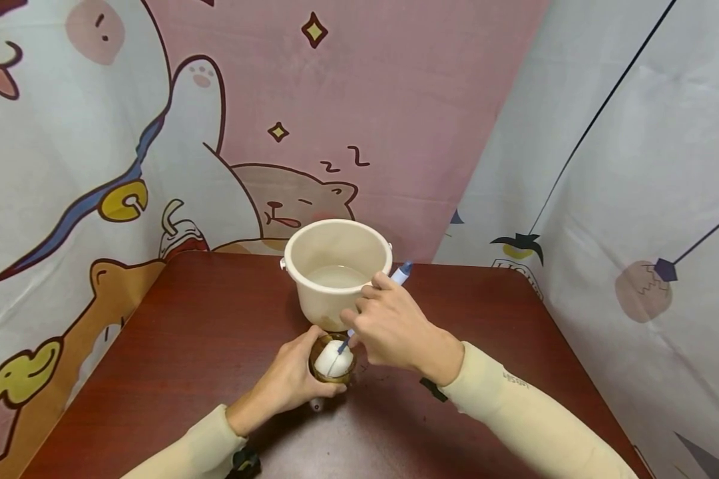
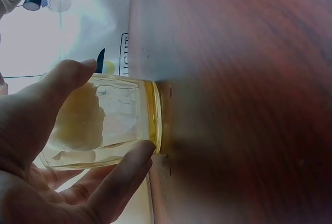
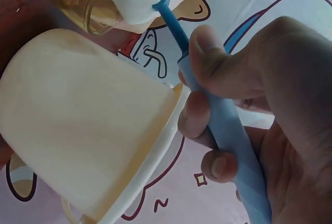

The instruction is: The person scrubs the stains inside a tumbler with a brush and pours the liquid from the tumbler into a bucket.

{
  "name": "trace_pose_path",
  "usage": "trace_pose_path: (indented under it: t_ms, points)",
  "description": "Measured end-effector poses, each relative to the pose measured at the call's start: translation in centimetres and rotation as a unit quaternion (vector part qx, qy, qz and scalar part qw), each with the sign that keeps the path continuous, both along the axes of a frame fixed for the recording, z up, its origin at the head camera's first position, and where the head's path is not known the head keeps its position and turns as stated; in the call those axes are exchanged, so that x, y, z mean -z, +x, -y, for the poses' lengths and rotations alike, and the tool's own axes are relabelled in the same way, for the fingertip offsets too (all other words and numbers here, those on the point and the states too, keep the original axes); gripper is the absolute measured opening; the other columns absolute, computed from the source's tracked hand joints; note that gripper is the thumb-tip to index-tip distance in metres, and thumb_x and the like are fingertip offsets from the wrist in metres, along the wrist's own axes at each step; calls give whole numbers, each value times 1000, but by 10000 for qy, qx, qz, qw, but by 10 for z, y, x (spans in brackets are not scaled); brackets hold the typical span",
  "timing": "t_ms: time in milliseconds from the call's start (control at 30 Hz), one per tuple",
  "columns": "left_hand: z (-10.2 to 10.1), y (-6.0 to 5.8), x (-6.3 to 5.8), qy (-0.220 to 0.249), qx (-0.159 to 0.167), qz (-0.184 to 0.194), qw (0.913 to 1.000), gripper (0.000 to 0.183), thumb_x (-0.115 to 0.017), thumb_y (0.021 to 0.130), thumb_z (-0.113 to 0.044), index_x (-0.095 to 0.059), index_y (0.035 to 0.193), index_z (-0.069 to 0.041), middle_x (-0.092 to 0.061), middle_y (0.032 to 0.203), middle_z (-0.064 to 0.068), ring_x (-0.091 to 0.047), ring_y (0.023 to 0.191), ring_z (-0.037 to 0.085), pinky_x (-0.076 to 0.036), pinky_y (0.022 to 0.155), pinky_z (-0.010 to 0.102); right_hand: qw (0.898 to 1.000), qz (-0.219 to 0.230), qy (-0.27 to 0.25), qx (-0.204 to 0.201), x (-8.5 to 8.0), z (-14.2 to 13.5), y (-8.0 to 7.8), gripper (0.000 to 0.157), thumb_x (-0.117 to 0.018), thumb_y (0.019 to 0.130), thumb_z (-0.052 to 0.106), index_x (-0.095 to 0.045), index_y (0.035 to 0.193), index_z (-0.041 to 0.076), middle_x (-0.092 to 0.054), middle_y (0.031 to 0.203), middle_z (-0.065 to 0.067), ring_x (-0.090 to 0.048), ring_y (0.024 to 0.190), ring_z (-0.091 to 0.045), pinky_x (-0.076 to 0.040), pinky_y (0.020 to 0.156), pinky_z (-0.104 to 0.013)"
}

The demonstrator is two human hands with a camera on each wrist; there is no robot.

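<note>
1. The left hand (image 1: 290, 376) grips an amber glass (image 2: 122, 125), thumb on the near side and fingers wrapped round the far side. A firm grip low on the wall, with the base pressed to the desk (image 1: 216, 319), would best stop the glass turning under the work; the base appears to rest there.

2. The right hand (image 1: 389, 322) grips a light blue pen-like tool (image 3: 223, 117) between thumb and curled fingers, its narrow darker tip (image 3: 174, 24) angled down to a rounded white piece (image 1: 329, 366).

3. The tip meets the white piece's surface; whether it has gone in is too small to tell. Light pressure and short strokes seem wise, since a smooth, rounded top could let the point skid toward the left hand's fingers.

4. A slightly lower hold on the tool, nearer the tip, would likely give finer control.

5. The white piece sits in the mouth of the glass, between the left hand's thumb and fingers, with a gap visible beneath it in the left wrist view. From the right hand, it lies below and to the left.

6. A cream bucket (image 1: 320, 306) stands just beyond the glass, so the right wrist should stay clear of its rim.
</note>
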State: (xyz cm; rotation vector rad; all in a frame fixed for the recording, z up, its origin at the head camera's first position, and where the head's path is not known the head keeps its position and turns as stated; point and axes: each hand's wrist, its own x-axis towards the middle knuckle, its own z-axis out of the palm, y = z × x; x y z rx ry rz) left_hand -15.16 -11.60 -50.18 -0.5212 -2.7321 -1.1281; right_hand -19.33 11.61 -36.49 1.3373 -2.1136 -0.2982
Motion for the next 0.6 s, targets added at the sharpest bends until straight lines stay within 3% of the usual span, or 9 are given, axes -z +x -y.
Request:
trace_pose_path:
  t_ms: [233, 433, 600]
  points:
    - [0, 1, -1, 57, -5, 25, 10000, 79, -115, 69, -38, -65, 129, -23, -78, 113, -4, -75, 101, 13, -61, 83, 28, 9996, 18, -247, 135, 5, 3, 0, 37, -101, 76, 44, -72, 88, 26, -66, 65, 3, -68, 72, -23, -44, 87, -41]
    - [0, 0, 0, 79, 14, -33, 10000, 79, -115, 69, -36, -66, 128, -21, -78, 112, -4, -75, 99, 13, -61, 82, 28, 9989, 43, -333, 318, 7, 4, 0, 46, -105, 75, 45, -76, 107, 28, -71, 69, 2, -71, 75, -27, -47, 90, -43]
    - [-1, -1, 1, 25, -28, -58, 10000, 82, -115, 67, -35, -67, 131, -21, -79, 113, -4, -76, 101, 14, -62, 85, 31, 9983, 62, -373, 433, 9, 3, 1, 49, -107, 75, 46, -76, 109, 29, -73, 72, 3, -73, 79, -27, -48, 93, -44]
